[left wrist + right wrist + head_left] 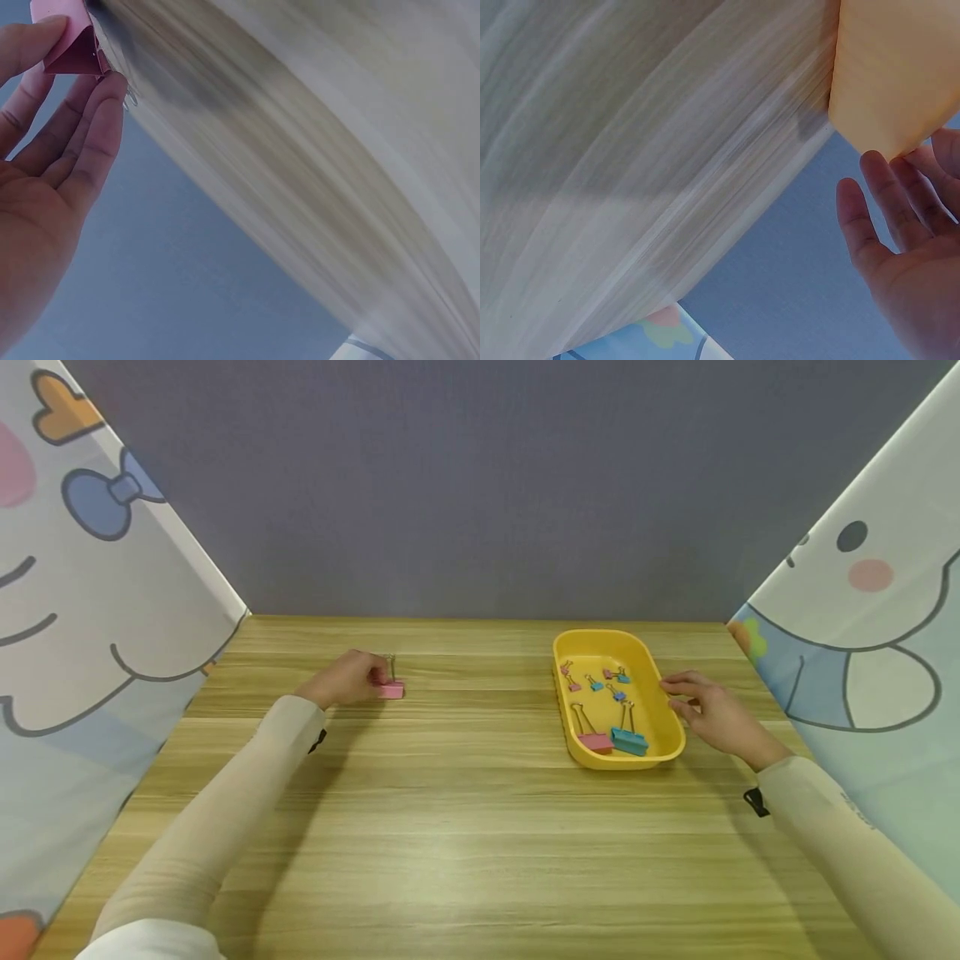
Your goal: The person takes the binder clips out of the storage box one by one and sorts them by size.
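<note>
On the left side of the table, my left hand pinches a pink binder clip between thumb and fingers. In the head view the pink clip shows beside the fingertips, with wire handles standing up. Whether a second pink clip lies right behind it, I cannot tell. My right hand is at the right side of a yellow tray, its fingertips touching the outside of the rim, fingers loosely extended. Inside the tray lie a large pink binder clip, a large teal binder clip and several small clips.
The wooden table spans the space between the hands. A grey panel closes off the back. Cartoon-printed panels stand at the left and right sides.
</note>
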`<state>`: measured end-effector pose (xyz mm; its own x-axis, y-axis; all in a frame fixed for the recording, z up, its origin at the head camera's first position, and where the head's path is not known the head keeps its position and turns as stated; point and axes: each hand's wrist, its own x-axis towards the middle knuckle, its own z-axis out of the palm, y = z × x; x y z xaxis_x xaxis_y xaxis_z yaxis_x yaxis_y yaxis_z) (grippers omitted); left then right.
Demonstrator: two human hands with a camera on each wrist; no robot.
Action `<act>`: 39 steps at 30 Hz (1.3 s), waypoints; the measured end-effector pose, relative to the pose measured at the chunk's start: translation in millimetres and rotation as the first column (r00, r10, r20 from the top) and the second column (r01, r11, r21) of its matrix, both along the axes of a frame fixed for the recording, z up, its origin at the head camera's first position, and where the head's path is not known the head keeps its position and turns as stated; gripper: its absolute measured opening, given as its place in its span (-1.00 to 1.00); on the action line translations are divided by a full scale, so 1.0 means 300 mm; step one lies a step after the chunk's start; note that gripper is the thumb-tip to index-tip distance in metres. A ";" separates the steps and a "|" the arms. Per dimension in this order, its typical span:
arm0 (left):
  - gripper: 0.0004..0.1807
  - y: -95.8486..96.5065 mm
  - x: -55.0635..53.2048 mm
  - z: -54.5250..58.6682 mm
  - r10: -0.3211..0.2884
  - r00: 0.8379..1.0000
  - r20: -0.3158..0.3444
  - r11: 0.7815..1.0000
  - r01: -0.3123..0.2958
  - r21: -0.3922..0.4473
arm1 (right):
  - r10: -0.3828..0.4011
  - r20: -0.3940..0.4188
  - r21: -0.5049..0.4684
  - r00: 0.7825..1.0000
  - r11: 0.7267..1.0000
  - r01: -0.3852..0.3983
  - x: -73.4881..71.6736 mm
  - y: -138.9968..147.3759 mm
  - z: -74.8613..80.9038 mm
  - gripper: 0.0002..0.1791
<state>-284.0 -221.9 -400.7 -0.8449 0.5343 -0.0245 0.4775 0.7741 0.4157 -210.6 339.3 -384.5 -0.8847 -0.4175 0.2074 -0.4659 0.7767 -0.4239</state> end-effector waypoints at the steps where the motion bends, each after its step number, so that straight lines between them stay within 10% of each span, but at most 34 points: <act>1: -0.86 -0.004 -0.001 0.001 0.008 1.000 0.006 1.000 -0.008 -0.001 | 0.001 0.000 -0.002 1.000 1.000 -0.001 0.000 0.000 -0.001 -0.65; 39: -0.80 -0.017 -0.032 -0.016 0.052 0.990 0.133 0.998 -0.049 -0.027 | 0.004 -0.018 0.017 1.000 1.000 -0.004 0.011 -0.005 0.005 -0.61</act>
